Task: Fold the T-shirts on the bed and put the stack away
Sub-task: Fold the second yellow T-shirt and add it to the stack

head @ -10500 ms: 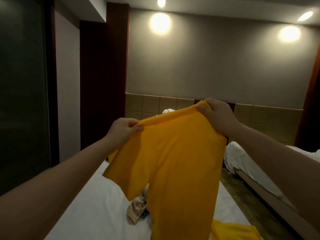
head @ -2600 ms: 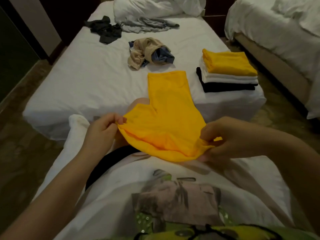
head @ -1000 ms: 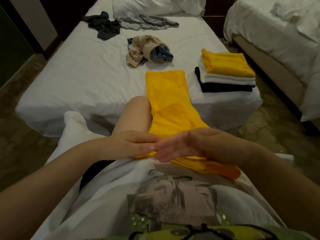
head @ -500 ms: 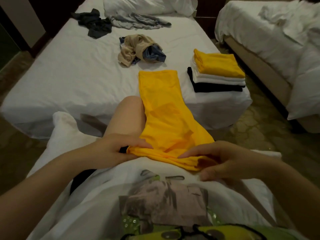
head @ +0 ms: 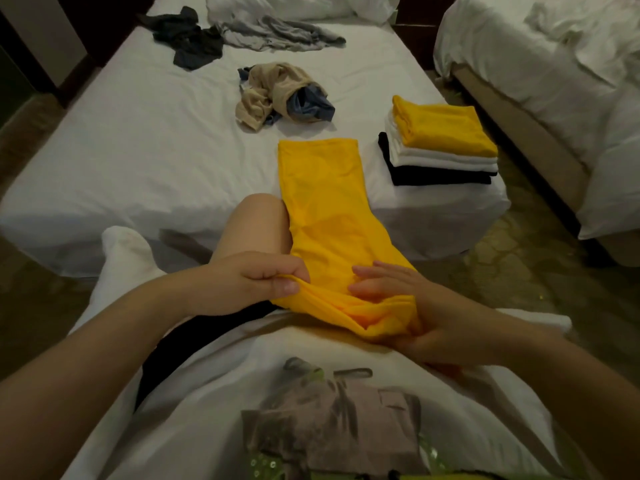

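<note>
The left hand (head: 256, 282) pinches the near left edge of the yellow T-shirt (head: 329, 209) between thumb and curled fingers. The right hand (head: 408, 306) holds the near right end of the same T-shirt: its fingers (head: 372, 273) lie spread on top of the cloth, and the bunched hem sits in the palm (the thumb is hidden under the fabric). The T-shirt is folded into a long narrow strip. It runs forward from between the two hands, over the person's lap beside the bare knee (head: 258, 223), and its far end lies flat on the bed (head: 138, 140). Ahead and to the right of the right hand, near the bed corner, stands the stack (head: 440, 157) of folded shirts, black at the bottom, white in the middle, yellow on top, just beside the strip but apart from it. Farther ahead of the left hand lies a crumpled beige and blue heap (head: 277, 95). Beyond it are a dark garment (head: 188, 39) and a grey garment (head: 277, 34), both unfolded. A second bed (head: 554, 64) stands well to the right of the right hand.
</note>
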